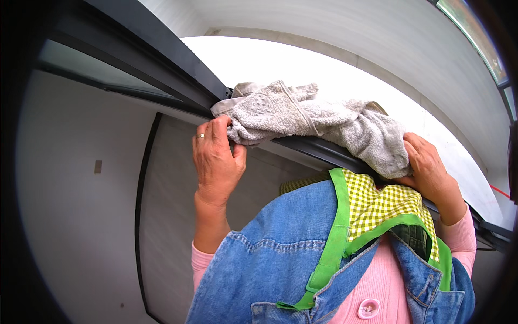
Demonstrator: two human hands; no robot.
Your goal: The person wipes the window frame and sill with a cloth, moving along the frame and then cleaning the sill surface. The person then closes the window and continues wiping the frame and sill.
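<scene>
A greyish terry-cloth towel (275,109) lies bunched along the dark metal rail of a frame (311,148). My left hand (218,154) grips the towel's left end, close to the corner where the rail meets a dark upright profile (162,48). At the towel's right end, my right hand (425,166) has its fingers closed on the cloth near my chest. The towel is twisted in the middle, with a seam showing. A ring is on a finger of my left hand.
Beyond the rail is a bright white surface (251,60) with a pale curved wall behind it. Below left are a light wall (73,202) and a thin black strip (142,182). My checked apron (376,202) touches the rail area. A window shows at upper right.
</scene>
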